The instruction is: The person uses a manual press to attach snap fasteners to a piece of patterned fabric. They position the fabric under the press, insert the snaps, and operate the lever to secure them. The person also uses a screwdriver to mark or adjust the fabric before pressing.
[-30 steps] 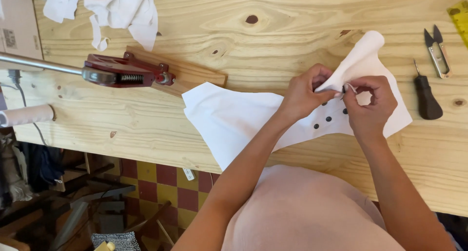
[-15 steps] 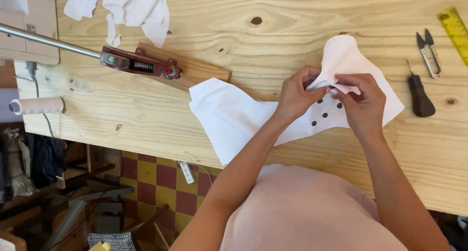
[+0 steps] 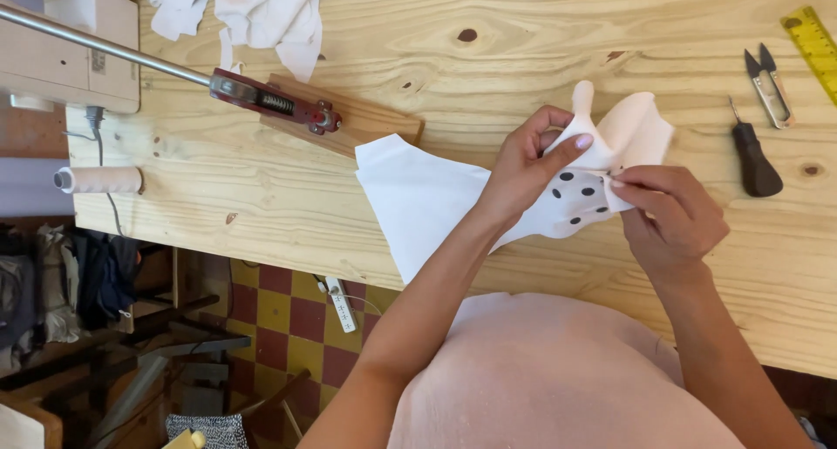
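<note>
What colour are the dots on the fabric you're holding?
Black dots on white fabric; clearest in the head view.

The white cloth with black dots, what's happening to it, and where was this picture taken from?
The camera sits on a person's head and looks down at their hands over a pale wooden table. Both hands hold up the white cloth with black dots: the left hand pinches its folded top, and the right hand grips its edge. Beside them lie a dark-handled pointed awl, small metal thread snips and a yellow ruler. A red metal clamp tool sits further left.
</note>
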